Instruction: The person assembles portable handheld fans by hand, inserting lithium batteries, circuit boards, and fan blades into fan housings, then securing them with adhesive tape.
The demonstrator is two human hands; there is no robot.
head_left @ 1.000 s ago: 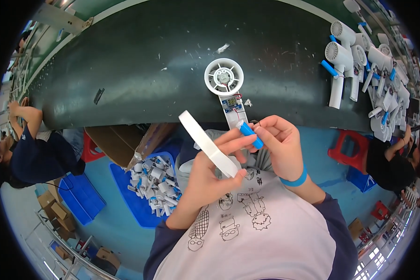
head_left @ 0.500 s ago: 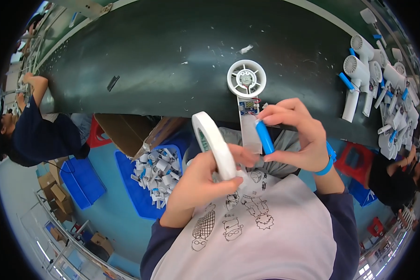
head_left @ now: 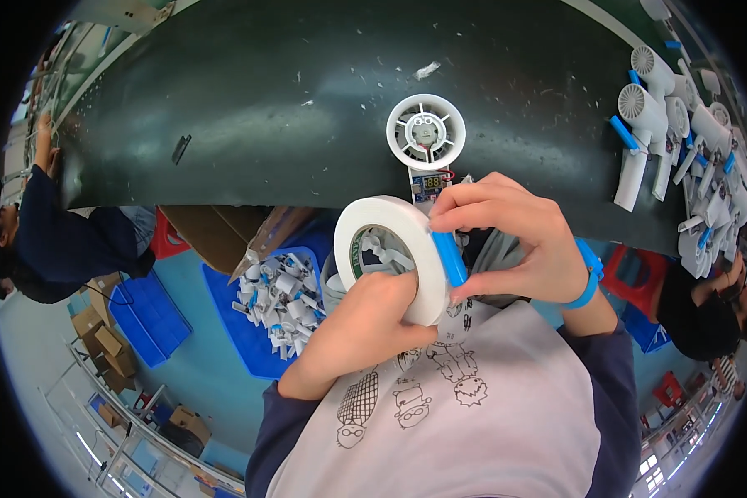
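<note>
My left hand (head_left: 361, 319) grips a roll of white tape (head_left: 429, 282), with fingers through its core. Between the thumb and fingers of my right hand (head_left: 523, 236) is a blue cylindrical battery (head_left: 450, 259), its side against the outer face of the roll. Just beyond both hands, a white handheld fan (head_left: 426, 133) lies at the bench's near edge. Its round head faces up with the motor showing, and a small circuit board (head_left: 428, 183) with a display sits in the open handle. The tape roll and my hands hide the lower handle.
A dark green bench (head_left: 266, 108) spans the far side. Many white fan bodies with blue batteries (head_left: 639, 116) are heaped at its right. Below the bench stand a blue bin of white parts (head_left: 253, 332) and a cardboard box (head_left: 212, 228). Other people sit left and right.
The tape roll has turned to show its ring face and now meets the battery. My right hand has moved slightly left and down with the battery.
</note>
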